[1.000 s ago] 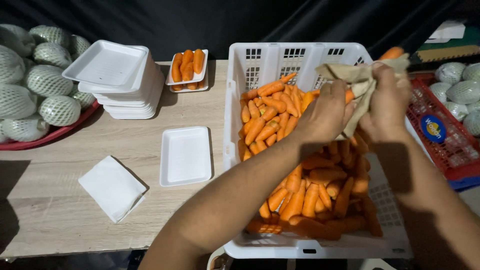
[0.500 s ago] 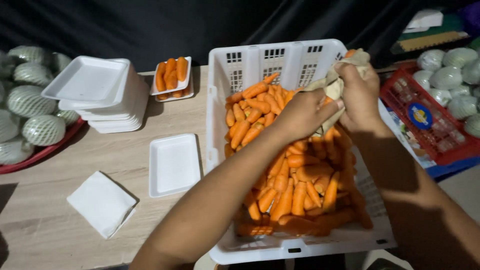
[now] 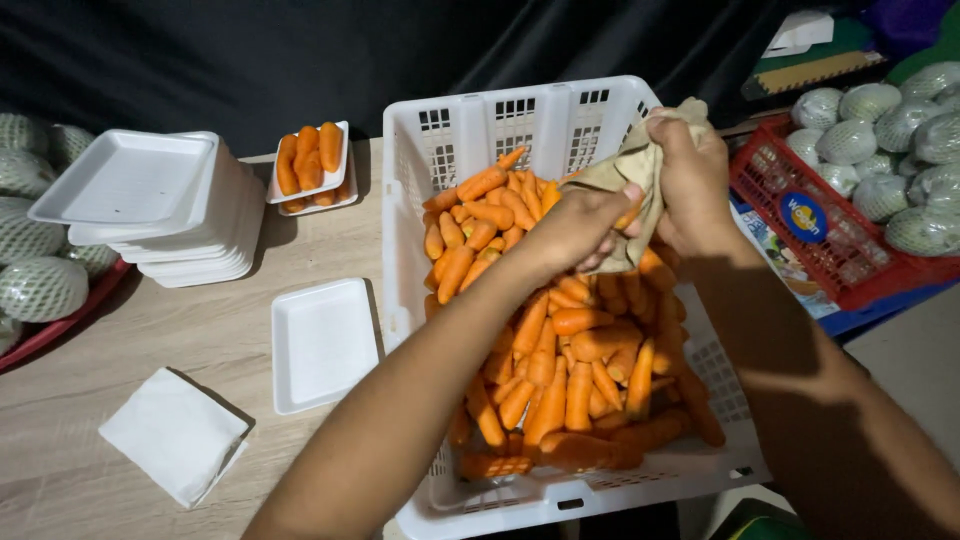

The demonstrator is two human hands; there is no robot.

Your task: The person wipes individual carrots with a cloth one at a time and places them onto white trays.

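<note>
Both hands are over the far right corner of the white crate (image 3: 520, 120), working a tan cloth (image 3: 625, 170) around something. The left hand (image 3: 580, 225) has its fingers closed on the lower fold of the cloth; the right hand (image 3: 690, 180) grips the top of it — a sliver of orange shows between them, likely a carrot being wiped. Compared with a second ago the cloth is bunched tighter and the hands sit closer together, so the rubbing looks well under way. Below them the carrots (image 3: 560, 370) fill the crate. On the bench (image 3: 80, 480), left of the crate, lies an empty foam tray (image 3: 323, 343), with a filled tray (image 3: 310, 165) towards the far edge, a stack of trays (image 3: 165, 205) and a white napkin (image 3: 172, 435) near the front edge.
</note>
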